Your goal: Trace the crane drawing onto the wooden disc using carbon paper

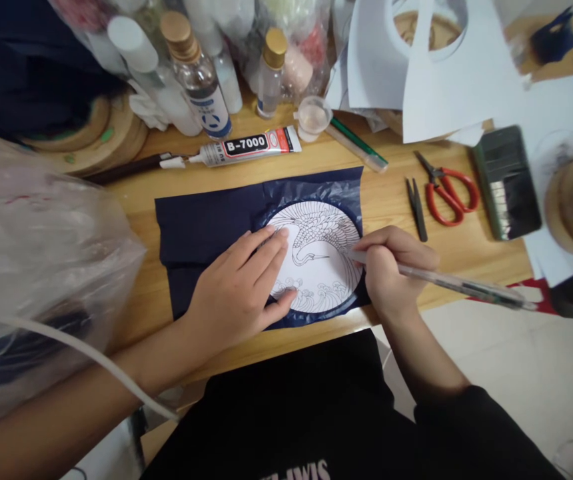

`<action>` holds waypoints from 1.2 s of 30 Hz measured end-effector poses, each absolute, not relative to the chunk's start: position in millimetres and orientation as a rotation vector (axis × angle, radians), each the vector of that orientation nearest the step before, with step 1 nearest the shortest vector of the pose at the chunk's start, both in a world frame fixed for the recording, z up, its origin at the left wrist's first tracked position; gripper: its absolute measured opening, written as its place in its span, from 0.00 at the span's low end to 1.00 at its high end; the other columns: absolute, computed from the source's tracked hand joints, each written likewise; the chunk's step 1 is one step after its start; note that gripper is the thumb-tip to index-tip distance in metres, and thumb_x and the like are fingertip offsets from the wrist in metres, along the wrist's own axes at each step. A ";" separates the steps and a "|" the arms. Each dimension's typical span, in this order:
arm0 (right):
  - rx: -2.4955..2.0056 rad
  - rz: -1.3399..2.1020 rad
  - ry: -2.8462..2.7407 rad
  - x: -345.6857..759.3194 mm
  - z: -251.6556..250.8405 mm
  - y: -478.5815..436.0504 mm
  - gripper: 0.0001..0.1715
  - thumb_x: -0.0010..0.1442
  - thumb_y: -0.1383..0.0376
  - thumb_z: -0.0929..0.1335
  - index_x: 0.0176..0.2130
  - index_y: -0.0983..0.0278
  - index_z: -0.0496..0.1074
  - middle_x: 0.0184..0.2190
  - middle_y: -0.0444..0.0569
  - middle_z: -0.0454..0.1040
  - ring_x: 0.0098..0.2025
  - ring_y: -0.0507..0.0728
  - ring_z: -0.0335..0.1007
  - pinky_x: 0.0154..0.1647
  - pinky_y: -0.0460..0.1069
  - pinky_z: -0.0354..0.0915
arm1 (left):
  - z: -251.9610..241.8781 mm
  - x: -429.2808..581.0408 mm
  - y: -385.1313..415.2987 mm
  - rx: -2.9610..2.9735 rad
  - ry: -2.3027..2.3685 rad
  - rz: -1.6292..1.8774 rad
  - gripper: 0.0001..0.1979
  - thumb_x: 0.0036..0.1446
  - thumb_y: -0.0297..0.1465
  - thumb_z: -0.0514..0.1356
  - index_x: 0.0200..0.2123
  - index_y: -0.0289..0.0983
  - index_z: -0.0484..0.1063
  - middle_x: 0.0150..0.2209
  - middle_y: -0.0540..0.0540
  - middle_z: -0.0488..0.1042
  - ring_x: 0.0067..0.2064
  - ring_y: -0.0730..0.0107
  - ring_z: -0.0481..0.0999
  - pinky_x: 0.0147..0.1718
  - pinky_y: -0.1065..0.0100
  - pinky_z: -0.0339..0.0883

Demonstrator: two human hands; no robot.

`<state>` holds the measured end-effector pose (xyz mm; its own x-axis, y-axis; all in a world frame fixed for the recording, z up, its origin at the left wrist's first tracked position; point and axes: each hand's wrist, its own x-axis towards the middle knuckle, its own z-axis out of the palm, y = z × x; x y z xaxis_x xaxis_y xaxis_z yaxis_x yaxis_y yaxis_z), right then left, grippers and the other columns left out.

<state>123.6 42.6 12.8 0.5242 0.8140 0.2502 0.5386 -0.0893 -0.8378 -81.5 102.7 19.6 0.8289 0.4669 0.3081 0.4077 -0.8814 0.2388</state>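
Observation:
A round white paper with a line drawing of a crane [322, 257] lies on dark blue carbon paper over a navy cloth [201, 230] on the wooden table. My left hand [244, 287] rests flat on the left part of the round paper, fingers stretched out, pressing it down. My right hand [391, 267] is closed around a clear pen [459, 285]; the pen tip touches the right edge of the drawing.
Behind the cloth lie a B-7000 glue tube [246, 147], several bottles [199, 80], a small cup [312, 117] and a green pen [359, 143]. Right of it are tweezers [416, 207], red scissors [449, 193] and a brush [506, 183]. A plastic bag [31, 267] bulges at left.

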 end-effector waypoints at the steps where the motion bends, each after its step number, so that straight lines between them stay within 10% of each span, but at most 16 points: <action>1: -1.761 0.344 -1.131 123.5 12.8 42.6 0.12 0.45 0.72 0.62 0.19 0.63 0.72 0.15 0.40 0.70 0.17 0.48 0.63 0.16 0.44 0.57 | 19.4 -81.8 102.6 2.841 0.687 0.539 0.23 0.58 0.33 0.60 0.54 0.25 0.68 0.55 0.33 0.72 0.56 0.50 0.72 0.53 0.53 0.71; 36: -1.718 0.309 -1.122 124.3 9.8 38.1 0.14 0.45 0.73 0.60 0.18 0.63 0.71 0.14 0.40 0.69 0.18 0.48 0.62 0.17 0.45 0.56 | 20.1 -80.9 103.8 2.878 0.672 0.547 0.23 0.58 0.33 0.61 0.51 0.20 0.71 0.54 0.34 0.74 0.54 0.49 0.74 0.53 0.54 0.72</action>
